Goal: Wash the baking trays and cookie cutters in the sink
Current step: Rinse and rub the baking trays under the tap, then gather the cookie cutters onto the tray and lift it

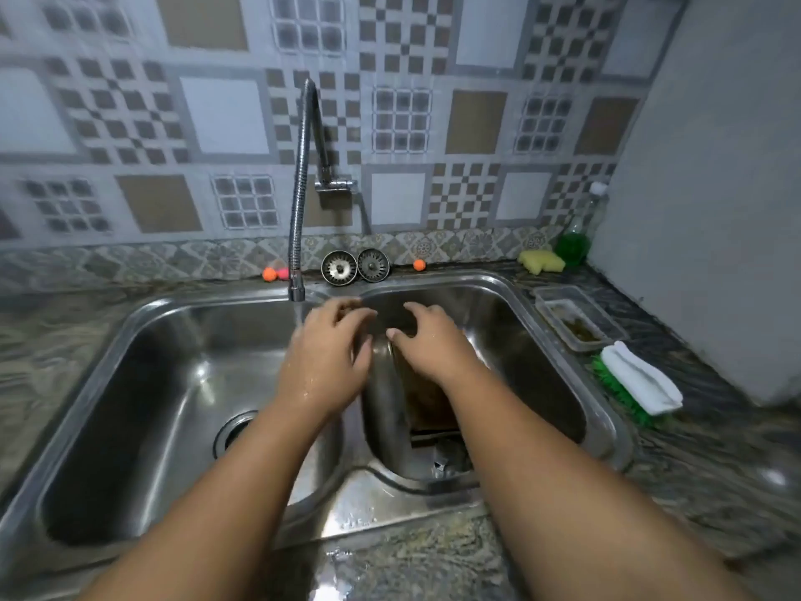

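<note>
Head view: baking tray (427, 401) stands on edge in the right basin of the sink (559, 327), leaning on the divider wall, directly beneath the right hand (429, 344); dark, brown-stained face turned up. Right hand sits over the tray's upper rim, fingers bent and spread, thumb at the rim; cannot tell whether it grips. Left hand (329, 353), just beside the right hand, hangs over the divider, wet, fingers curled; cannot tell if it holds anything. Water runs from the faucet (303, 188) just beyond the left hand's knuckles. Beyond both hands, against the tiled wall: two strainers (355, 266) side by side, orange balls (419, 265) on either side of them. Past the right hand on the bench (433, 557): yellow sponge (541, 261), green soap bottle (574, 240), clear plastic container (572, 318), green brush (615, 390) under a folded white cloth (641, 377).
</note>
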